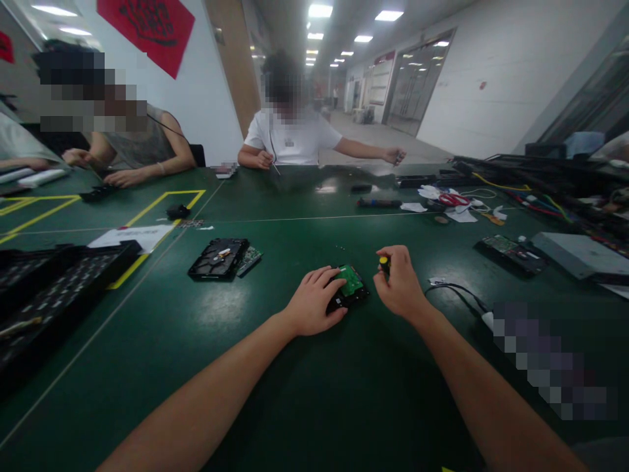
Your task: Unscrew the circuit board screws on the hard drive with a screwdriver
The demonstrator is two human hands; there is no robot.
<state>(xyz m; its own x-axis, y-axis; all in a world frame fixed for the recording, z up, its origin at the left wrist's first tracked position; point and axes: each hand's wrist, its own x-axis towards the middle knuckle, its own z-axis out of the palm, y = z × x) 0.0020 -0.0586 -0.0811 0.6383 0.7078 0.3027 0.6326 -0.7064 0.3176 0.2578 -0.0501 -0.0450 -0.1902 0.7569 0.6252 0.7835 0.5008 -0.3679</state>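
A black hard drive (362,295) lies on the green table with its green circuit board (350,280) facing up. My left hand (314,301) steadies it, fingers over the board and thumb along the near edge. Just to the right, apart from the drive, my right hand (400,282) is closed around a screwdriver (384,263); only its yellow and black handle end shows, and its shaft cannot be made out. Several tiny screws (340,248) lie beyond the drive. Farther left is another hard drive (219,257), with a loose circuit board (249,260) against its right side.
Black slotted trays (73,288) fill the left side. On the right are a third drive (511,254), a grey metal case (582,252), a cable (459,288) and a pixelated object (550,360). Two people (289,141) (147,144) work across the table.
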